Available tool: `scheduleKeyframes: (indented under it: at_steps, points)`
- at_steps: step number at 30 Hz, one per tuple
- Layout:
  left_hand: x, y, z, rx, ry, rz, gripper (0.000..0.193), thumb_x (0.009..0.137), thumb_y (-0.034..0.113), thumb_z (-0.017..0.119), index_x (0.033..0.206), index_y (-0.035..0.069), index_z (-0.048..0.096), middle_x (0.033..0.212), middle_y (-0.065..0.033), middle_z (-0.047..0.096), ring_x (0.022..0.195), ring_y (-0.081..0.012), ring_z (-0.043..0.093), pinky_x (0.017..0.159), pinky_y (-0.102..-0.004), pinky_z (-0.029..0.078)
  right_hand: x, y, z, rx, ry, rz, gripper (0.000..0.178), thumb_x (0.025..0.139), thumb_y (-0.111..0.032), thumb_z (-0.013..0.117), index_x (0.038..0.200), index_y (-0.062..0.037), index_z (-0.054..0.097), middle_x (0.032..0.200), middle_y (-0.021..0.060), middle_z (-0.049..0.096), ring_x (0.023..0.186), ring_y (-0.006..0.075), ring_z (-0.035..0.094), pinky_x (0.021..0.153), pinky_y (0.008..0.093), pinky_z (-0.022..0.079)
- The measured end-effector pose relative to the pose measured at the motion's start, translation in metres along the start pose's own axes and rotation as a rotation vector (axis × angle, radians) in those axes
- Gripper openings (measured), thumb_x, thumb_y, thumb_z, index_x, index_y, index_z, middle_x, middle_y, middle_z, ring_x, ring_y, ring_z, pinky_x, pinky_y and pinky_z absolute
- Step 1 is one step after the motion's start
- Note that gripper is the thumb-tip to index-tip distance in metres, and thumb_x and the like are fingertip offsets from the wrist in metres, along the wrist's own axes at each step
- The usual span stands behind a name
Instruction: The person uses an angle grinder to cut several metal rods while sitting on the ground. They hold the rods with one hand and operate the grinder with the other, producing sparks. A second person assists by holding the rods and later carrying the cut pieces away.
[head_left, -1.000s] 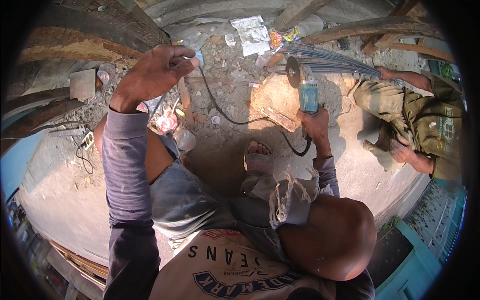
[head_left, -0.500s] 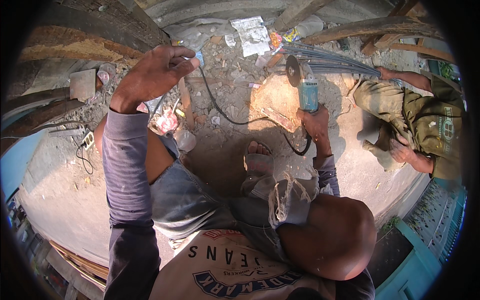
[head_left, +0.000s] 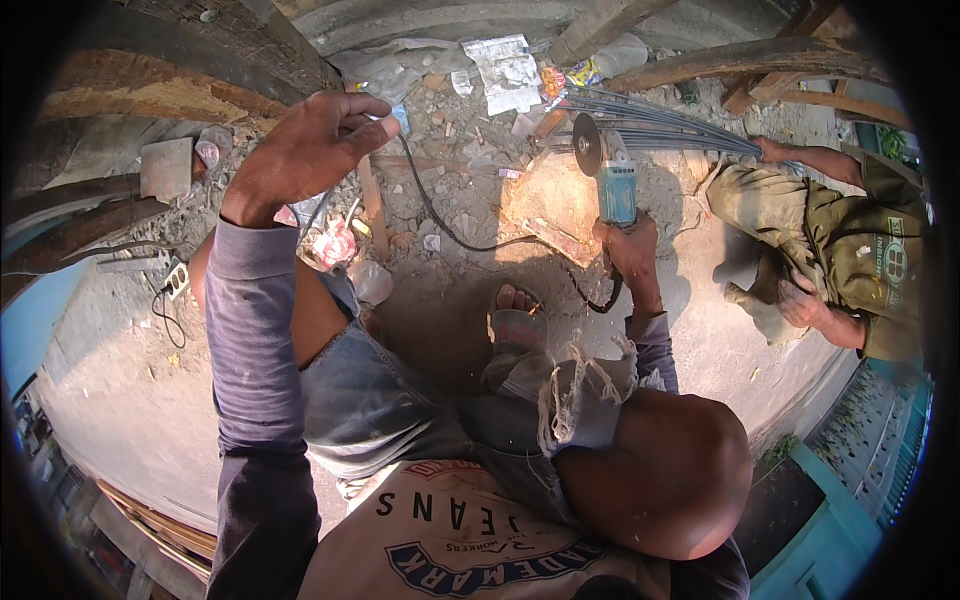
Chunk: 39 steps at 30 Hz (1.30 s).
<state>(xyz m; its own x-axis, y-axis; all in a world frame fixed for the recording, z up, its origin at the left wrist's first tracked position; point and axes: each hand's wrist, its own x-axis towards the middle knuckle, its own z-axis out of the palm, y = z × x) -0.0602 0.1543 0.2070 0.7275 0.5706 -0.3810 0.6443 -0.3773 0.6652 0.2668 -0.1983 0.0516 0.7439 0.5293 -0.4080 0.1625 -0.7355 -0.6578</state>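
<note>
My right hand [head_left: 630, 248] is wrapped round the teal body of an angle grinder [head_left: 618, 192], near the middle right. Its dark cutting disc [head_left: 587, 144] stands upright beside a bundle of thin steel rods [head_left: 680, 132]; I cannot tell whether they touch. A black cord [head_left: 440, 218] curves from the grinder away to the left. Out over my left knee, my left hand [head_left: 308, 148] is raised, its fingers bent and the thumb close against them. Whatever it may pinch is hidden or too small to name.
At the right, a co-worker's hand [head_left: 770, 148] grips the rods. A wooden block [head_left: 560, 240] lies under the grinder, before my foot [head_left: 515, 298]. Rubble, paper [head_left: 502, 75] and wrappers litter the ground. Timber beams [head_left: 740, 58] edge the far side; a power strip [head_left: 176, 280] lies left.
My hands and the grinder have hardly moved. A small orange speck shows by my foot now. The cord's loop below my right hand has shifted slightly.
</note>
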Motion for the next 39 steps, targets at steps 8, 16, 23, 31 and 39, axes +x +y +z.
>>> scheduleKeyframes:
  at_steps: [8, 16, 23, 31, 39]
  points:
    - [0.0, 0.001, -0.001, 0.005, -0.008, 0.002, 0.063, 0.112, 0.051, 0.068, 0.148, 0.0, 0.07, 0.137, -0.0276, 0.076, 0.131, -0.0387, 0.074, 0.111, -0.0501, 0.059, -0.005, -0.012, -0.003, -0.019, 0.002, -0.022, 0.035, 0.074, -0.023, 0.082, 0.095, 0.003, 0.075, 0.081, 0.0101, 0.075, 0.074, 0.0197, 0.067, 0.072, 0.0385, 0.056]
    - [0.0, 0.0, -0.001, 0.007, 0.002, 0.017, 0.064, 0.112, 0.052, 0.067, 0.147, -0.001, 0.07, 0.135, -0.0281, 0.077, 0.129, -0.0388, 0.075, 0.11, -0.0499, 0.06, -0.006, -0.009, -0.002, 0.004, 0.019, -0.02, 0.036, 0.073, -0.023, 0.082, 0.095, 0.004, 0.074, 0.081, 0.0097, 0.075, 0.074, 0.0195, 0.067, 0.072, 0.0388, 0.055]
    - [-0.001, 0.001, -0.002, -0.006, -0.005, 0.0, 0.064, 0.112, 0.052, 0.067, 0.148, 0.0, 0.07, 0.135, -0.0274, 0.077, 0.13, -0.0381, 0.074, 0.11, -0.0488, 0.059, -0.005, -0.008, -0.002, -0.024, 0.005, -0.007, 0.036, 0.074, -0.021, 0.082, 0.098, 0.0045, 0.074, 0.083, 0.0098, 0.075, 0.075, 0.02, 0.067, 0.071, 0.0386, 0.055]
    - [-0.002, 0.002, -0.002, 0.001, 0.001, 0.011, 0.065, 0.112, 0.053, 0.067, 0.148, -0.001, 0.07, 0.137, -0.0274, 0.076, 0.131, -0.0389, 0.074, 0.111, -0.0496, 0.059, -0.001, -0.001, -0.002, -0.018, 0.009, -0.019, 0.035, 0.074, -0.022, 0.082, 0.095, 0.0047, 0.075, 0.081, 0.0116, 0.075, 0.075, 0.0191, 0.067, 0.071, 0.0386, 0.055]
    - [-0.002, 0.0, -0.002, 0.028, -0.001, 0.013, 0.067, 0.112, 0.054, 0.066, 0.148, -0.002, 0.069, 0.137, -0.0278, 0.076, 0.132, -0.0393, 0.073, 0.112, -0.0506, 0.058, -0.008, -0.011, -0.006, -0.041, -0.006, -0.043, 0.036, 0.074, -0.023, 0.082, 0.096, 0.0051, 0.075, 0.081, 0.0122, 0.075, 0.074, 0.0202, 0.067, 0.072, 0.0399, 0.056]
